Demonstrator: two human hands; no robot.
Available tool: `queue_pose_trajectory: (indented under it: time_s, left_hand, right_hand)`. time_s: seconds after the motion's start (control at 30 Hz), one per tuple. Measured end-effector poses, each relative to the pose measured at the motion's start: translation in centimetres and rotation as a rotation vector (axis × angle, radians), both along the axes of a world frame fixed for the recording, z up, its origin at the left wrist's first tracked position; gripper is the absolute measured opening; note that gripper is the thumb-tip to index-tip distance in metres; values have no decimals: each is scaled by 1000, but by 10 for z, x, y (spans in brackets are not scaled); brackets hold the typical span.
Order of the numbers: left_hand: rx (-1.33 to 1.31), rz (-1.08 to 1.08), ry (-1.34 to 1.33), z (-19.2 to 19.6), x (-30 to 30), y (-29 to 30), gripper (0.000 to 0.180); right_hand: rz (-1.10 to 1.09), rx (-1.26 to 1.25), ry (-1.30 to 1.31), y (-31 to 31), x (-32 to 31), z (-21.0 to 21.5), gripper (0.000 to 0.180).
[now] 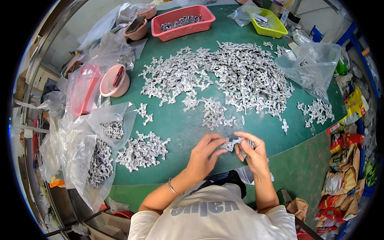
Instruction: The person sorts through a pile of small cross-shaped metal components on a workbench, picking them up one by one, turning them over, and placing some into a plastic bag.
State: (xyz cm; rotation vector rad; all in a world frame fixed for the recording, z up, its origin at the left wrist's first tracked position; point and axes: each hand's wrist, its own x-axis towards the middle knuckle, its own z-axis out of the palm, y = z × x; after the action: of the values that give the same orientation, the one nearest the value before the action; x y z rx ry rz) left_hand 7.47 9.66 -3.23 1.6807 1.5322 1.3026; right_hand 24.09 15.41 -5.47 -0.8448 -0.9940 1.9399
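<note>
My left hand [205,154] and my right hand [253,152] meet at the near edge of a green table [180,124]. Both pinch a small cluster of silver metal parts [233,143] held between them. My right hand also has a few more such parts tucked in its palm. A large heap of the same silver parts [232,76] spreads across the table's middle beyond my hands. A smaller pile [142,150] lies to the left of my left hand.
Clear plastic bags of parts [100,160] hang at the left edge. A red tray [183,22], a yellow tray [267,21] and pink bowls [115,82] stand at the back and left. An open bag [310,64] sits at the right; snack wrappers [344,168] lie on the floor.
</note>
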Motion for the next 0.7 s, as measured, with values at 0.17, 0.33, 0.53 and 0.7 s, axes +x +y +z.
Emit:
queue_pose_trajectory:
  time_s: [0.17, 0.33, 0.53, 0.7]
  left_hand:
    - [1, -81, -40, 27, -2, -7, 33]
    - [-74, -93, -324, 37, 2, -13, 30]
    - [6, -75, -339, 43, 3, -15, 28]
    - [29, -77, -360, 46, 3, -17, 29]
  right_hand:
    - [-7, 148, -9, -10, 5, 21, 13]
    - [-54, 233, 86, -17, 5, 37, 13]
    - [-69, 285, 79, -20, 6, 42, 14]
    - [-74, 294, 68, -23, 6, 45, 15]
